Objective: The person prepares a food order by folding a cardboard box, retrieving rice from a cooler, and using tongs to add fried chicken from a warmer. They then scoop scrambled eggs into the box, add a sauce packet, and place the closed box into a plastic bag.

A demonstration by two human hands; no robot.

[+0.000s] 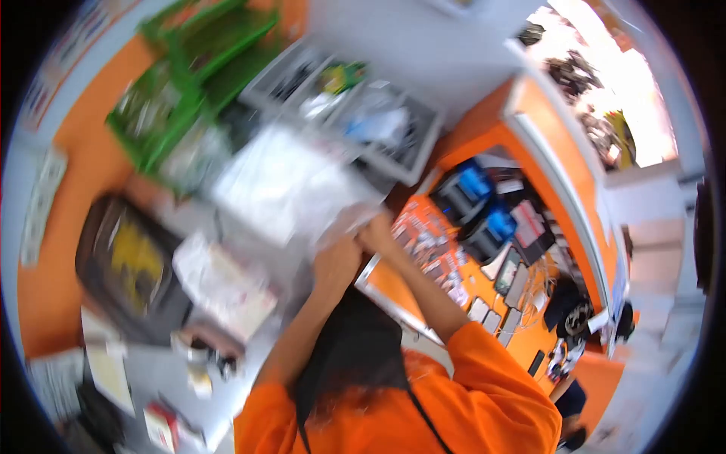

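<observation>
A large white, thin plastic bag [280,185] spreads out in front of me, blurred by motion. At its near right corner, my left hand [337,265] is closed with the fingers bent around the plastic. Close beside it, my right hand [375,233] also grips the bag's edge. The two hands almost touch, and the fingertips are partly hidden and smeared. Left of the bag lies a crumpled white bag [219,280] with faint print.
Green bins [215,45] and a grey divided tray [423,155] stand behind the bag. A dark case with yellow contents [136,257] is at left. On the right, an orange counter [476,265] carries phones [508,272], cables and blue-black boxes [463,189]. Another person [571,405] is at lower right.
</observation>
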